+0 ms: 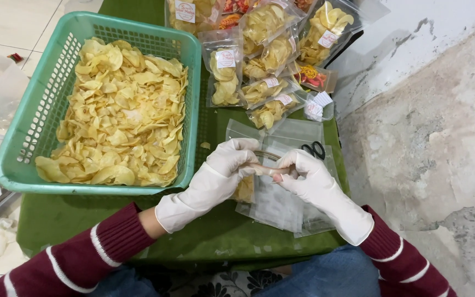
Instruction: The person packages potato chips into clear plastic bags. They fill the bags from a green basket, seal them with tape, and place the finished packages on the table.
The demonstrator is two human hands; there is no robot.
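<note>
green plastic basket (6, 148) on the left half of the green table (83, 225), heaped with pale yellow chips (119, 115). at the far edge, sealed clear packets (259, 60) of chips, white labels on them. near the front edge, left hand (224, 165) and right hand (303, 173), both in white gloves, pinched shut on the top of a clear bag (270, 198), a few chips inside. under it, empty clear bags (298, 135); black scissors (314, 148) just beyond the right hand.
</note>
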